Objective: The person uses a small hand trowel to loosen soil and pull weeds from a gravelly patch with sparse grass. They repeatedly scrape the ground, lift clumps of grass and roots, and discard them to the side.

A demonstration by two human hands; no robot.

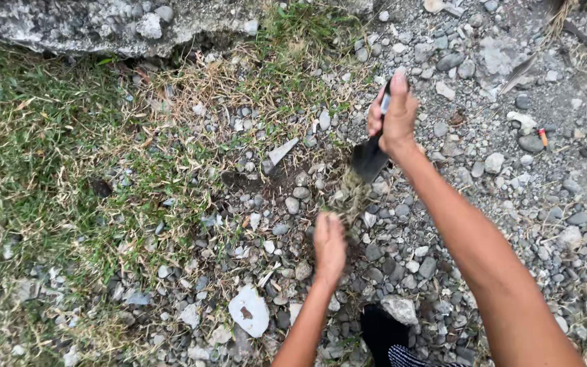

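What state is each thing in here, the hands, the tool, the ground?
Right hand: closed around the trowel's handle.
Trowel: dark blade pointing down into the grass roots.
Left hand: closed on a tuft of dry grass.
Soil patch: dug open, dark.
Gravel: loose, dry.

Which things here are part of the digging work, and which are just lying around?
In use:
right hand gripping a dark-bladed trowel
left hand pulling a tuft of dry grass
patch of dug soil

Lying about:
flat white stone
concrete slab
small orange object on the gravel
feather
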